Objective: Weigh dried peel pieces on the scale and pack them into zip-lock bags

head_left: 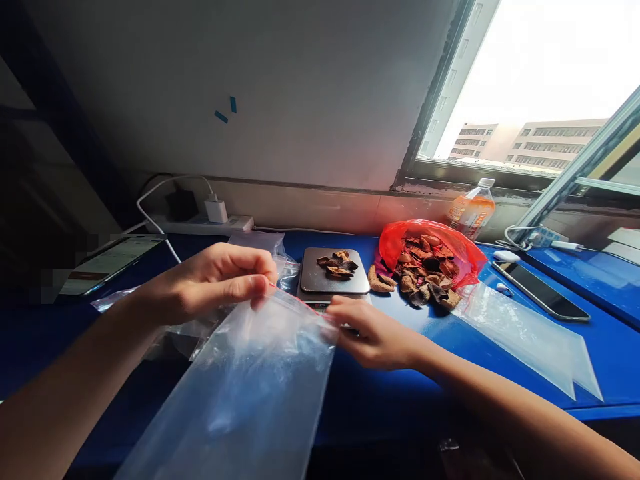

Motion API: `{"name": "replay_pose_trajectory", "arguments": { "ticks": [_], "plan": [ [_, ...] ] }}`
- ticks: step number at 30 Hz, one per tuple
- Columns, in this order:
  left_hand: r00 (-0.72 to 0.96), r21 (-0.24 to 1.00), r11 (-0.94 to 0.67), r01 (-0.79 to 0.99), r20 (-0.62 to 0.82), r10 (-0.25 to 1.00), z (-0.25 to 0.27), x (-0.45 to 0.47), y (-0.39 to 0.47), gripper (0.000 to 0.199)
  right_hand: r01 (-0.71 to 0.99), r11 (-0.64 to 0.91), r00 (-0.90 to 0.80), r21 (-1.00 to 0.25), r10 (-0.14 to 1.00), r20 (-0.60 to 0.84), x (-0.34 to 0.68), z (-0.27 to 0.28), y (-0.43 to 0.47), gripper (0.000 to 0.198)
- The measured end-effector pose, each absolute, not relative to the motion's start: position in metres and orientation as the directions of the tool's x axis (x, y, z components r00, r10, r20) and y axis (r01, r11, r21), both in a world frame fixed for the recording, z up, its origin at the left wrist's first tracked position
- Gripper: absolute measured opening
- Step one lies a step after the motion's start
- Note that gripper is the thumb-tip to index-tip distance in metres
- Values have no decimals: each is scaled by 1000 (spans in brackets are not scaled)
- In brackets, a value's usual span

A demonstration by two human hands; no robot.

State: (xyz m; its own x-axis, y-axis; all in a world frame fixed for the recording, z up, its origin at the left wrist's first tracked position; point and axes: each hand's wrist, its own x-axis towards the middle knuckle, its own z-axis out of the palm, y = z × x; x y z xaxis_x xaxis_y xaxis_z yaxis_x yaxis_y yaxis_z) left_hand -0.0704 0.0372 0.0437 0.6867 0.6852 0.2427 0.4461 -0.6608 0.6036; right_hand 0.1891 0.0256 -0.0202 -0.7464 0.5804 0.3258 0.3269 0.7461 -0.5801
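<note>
A clear zip-lock bag (pixel 250 393) with a red strip along its top hangs between my hands, over the table's front edge. My left hand (pixel 220 280) pinches one end of the red strip, and my right hand (pixel 373 333) grips the other end. Behind them stands a small kitchen scale (pixel 313 277) with a metal plate; its display is partly hidden by my right hand. On the plate lie several dried brown shell-like pieces (pixel 340 268). More dried pieces (pixel 425 270) spill from a red plastic bag (pixel 470 260) right of the scale.
Flat clear bags (pixel 530 340) lie at the right, near a phone (pixel 540 290) and a white earbud case (pixel 506 256). A drink bottle (pixel 473 210) stands under the window. At the left are a tablet (pixel 117 263), a power strip (pixel 240 223) with a charger (pixel 216 210), and more clear plastic.
</note>
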Motion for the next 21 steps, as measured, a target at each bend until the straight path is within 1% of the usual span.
{"name": "replay_pose_trajectory", "arguments": {
  "ticks": [1,2,3,4,6,8,9,11,13,14,18,19,21],
  "plan": [
    [697,627,-646,436,219,683,46,-73,38,30,300,715,-689,-631,620,375,190,-18,25,12],
    [716,670,-617,413,180,674,47,-73,38,25,268,679,-628,-684,661,411,190,-15,24,11],
    [735,705,-589,394,143,663,47,-72,38,20,228,637,-581,-736,696,422,191,-13,23,17],
    [742,704,-585,402,125,659,46,-70,38,18,188,591,-557,-784,722,411,192,-11,23,22],
    [748,682,-595,425,106,655,43,-64,38,16,120,480,-566,-869,752,338,193,-11,24,25],
    [765,667,-605,434,81,638,40,-59,38,17,59,358,-633,-932,736,242,194,-14,26,26],
    [772,664,-608,435,71,631,38,-58,38,18,33,311,-671,-950,711,209,194,-17,27,32],
    [775,669,-601,436,61,629,38,-59,38,20,-11,273,-715,-962,670,198,193,-21,28,48],
    [774,696,-579,425,53,631,40,-64,40,19,-25,309,-717,-951,657,232,192,-22,28,59],
    [774,717,-563,412,51,631,41,-68,41,19,-14,334,-713,-942,657,244,192,-22,27,61],
    [786,790,-501,354,40,617,44,-77,45,22,103,420,-690,-902,683,239,195,-13,24,63],
    [785,797,-489,354,31,619,44,-77,46,23,135,461,-676,-877,690,259,197,-11,26,62],
    [775,793,-476,379,8,631,43,-74,45,24,203,603,-612,-772,693,380,203,-7,37,58]
  ]
}}
